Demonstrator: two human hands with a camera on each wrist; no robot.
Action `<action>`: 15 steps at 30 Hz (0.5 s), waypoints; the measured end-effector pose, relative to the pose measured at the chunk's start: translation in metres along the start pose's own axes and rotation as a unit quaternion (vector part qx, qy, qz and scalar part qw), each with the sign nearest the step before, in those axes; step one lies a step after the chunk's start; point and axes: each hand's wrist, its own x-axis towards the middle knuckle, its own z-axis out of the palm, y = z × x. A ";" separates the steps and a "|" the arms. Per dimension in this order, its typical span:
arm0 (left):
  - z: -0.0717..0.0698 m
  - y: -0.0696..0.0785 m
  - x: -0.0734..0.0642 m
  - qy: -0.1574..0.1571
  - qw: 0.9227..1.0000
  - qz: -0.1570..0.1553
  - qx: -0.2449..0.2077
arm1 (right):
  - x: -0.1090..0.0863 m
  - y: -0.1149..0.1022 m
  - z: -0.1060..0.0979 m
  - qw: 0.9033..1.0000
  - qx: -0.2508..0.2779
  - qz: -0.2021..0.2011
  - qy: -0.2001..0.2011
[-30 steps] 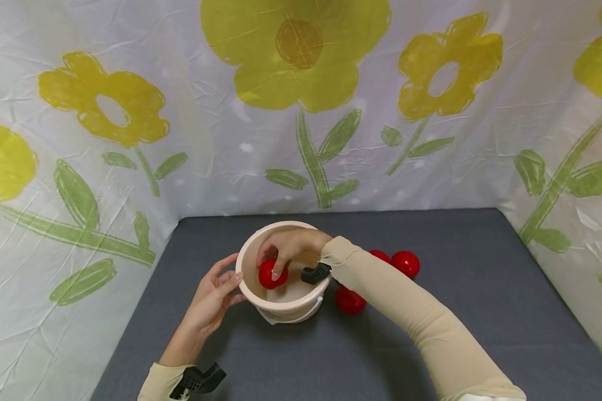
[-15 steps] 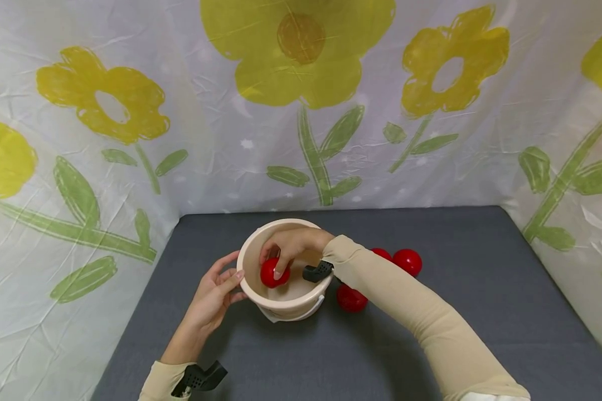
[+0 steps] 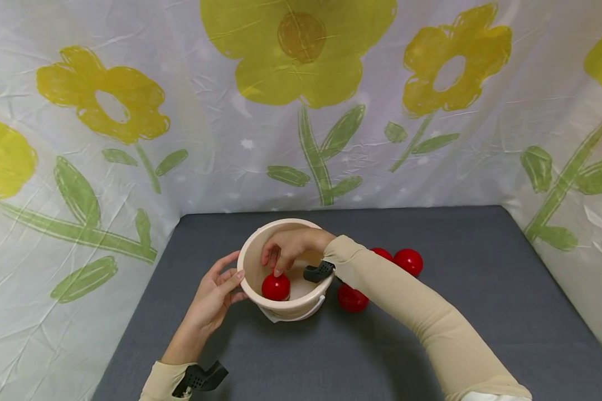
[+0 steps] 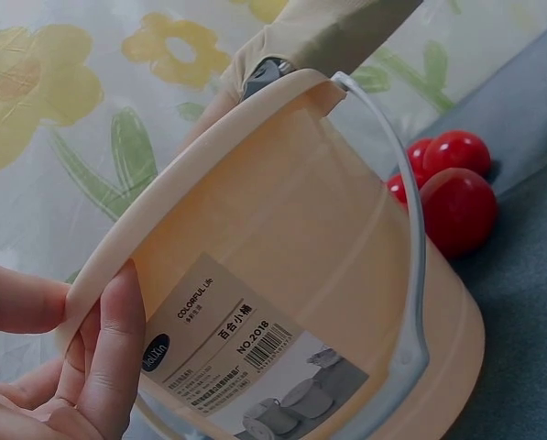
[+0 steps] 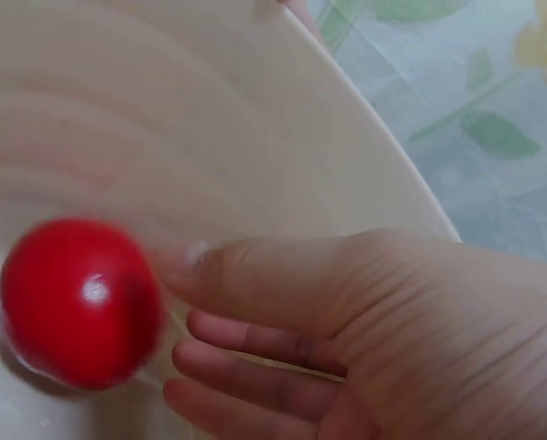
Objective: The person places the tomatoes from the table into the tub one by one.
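A cream plastic bucket (image 3: 296, 312) with a grey handle (image 4: 410, 229) is on the dark table. My left hand (image 3: 213, 295) pinches its rim between thumb and fingers, clearly seen in the left wrist view. Inside the bucket lies a glossy round red fruit (image 3: 276, 287), apple-like. My right hand (image 3: 293, 246) reaches in over the rim, holding nothing, its fingers loosely bent. Its thumb tip is close beside the fruit (image 5: 81, 302) in the right wrist view; blur hides whether they touch.
More round red fruits lie right of the bucket: one near its side (image 3: 352, 298), one farther back (image 3: 408, 262), one partly behind the right sleeve (image 3: 381, 253). A flower-printed curtain (image 3: 221, 156) hangs along the back and sides of the table (image 3: 281, 362).
My right hand has let go of the red fruit, which has moved slightly toward the bucket's near side. My left hand keeps its hold on the rim.
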 end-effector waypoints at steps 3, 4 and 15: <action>0.000 0.000 0.000 -0.003 1.000 0.003 -0.003 | -0.001 -0.001 0.000 1.000 0.008 -0.006 0.002; 0.000 0.000 0.000 -0.003 1.000 0.004 -0.004 | 0.000 -0.001 0.000 1.000 0.008 -0.007 0.001; -0.001 -0.001 0.000 -0.005 1.000 0.006 -0.014 | 0.001 0.000 -0.002 1.000 -0.011 -0.016 -0.014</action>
